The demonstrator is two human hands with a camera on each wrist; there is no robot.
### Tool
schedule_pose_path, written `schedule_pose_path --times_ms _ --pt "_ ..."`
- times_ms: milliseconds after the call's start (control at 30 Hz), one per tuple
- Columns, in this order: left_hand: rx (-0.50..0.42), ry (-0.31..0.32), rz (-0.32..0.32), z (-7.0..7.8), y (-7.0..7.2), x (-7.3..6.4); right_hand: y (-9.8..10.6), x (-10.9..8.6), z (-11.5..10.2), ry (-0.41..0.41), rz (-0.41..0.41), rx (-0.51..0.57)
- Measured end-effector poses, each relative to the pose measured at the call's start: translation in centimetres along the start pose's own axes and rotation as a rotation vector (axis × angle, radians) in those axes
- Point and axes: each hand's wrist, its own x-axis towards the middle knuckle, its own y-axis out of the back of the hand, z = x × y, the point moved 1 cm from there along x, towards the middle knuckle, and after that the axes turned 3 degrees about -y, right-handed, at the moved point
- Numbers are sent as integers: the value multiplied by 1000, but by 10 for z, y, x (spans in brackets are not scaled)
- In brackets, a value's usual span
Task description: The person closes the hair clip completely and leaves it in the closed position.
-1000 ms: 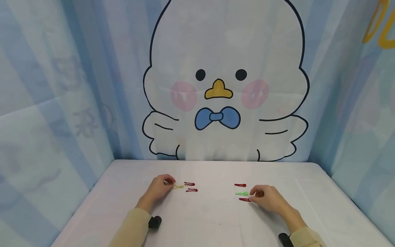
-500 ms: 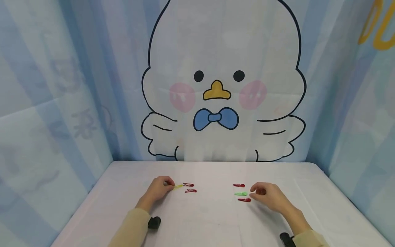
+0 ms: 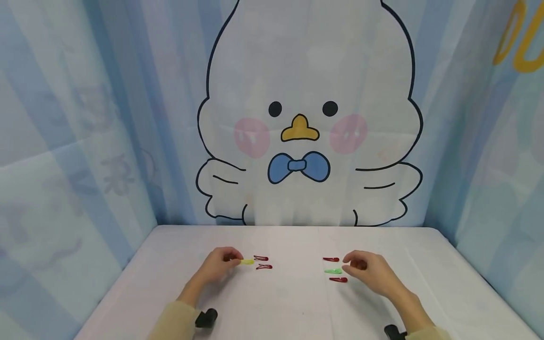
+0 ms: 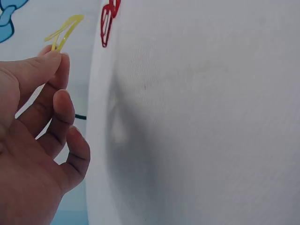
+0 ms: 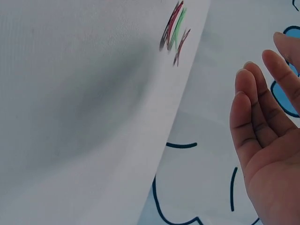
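My left hand (image 3: pixel 218 264) pinches a yellow snap hair clip (image 4: pixel 70 28) by one end between thumb and forefinger, holding it above the table; the clip's arms are sprung apart. Just right of it lie two red hair clips with parted arms, a farther red clip (image 3: pixel 261 258) and a nearer red clip (image 3: pixel 264 267). My right hand (image 3: pixel 371 271) hovers with relaxed fingers and holds nothing. Left of its fingertips lie a far red clip (image 3: pixel 331 259), a green clip (image 3: pixel 333 271) and a near red clip (image 3: pixel 338 280), one behind the other.
The white table (image 3: pixel 297 302) ends at a back edge against a blue-striped curtain with a printed white bird (image 3: pixel 306 71). Similar curtains hang on the left (image 3: pixel 63 189) and right (image 3: pixel 497 189). A dark wrist device (image 3: pixel 206 318) sits by the left sleeve (image 3: pixel 174 321).
My right hand has let go of the near red clip and lifted slightly away from it. The yellow clip has turned a little in my left hand, and the view has tilted slightly.
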Motion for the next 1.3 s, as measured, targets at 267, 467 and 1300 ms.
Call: schedule_pose_path --times_ms 267,467,1300 --pt "-83 -61 5 15 -8 -14 -1 -5 -8 15 24 19" --pt "-98 -97 26 25 -15 -20 -1 -6 -14 78 30 35" --pt "-226 -164 -6 65 -46 -31 -18 -12 -40 171 29 157"
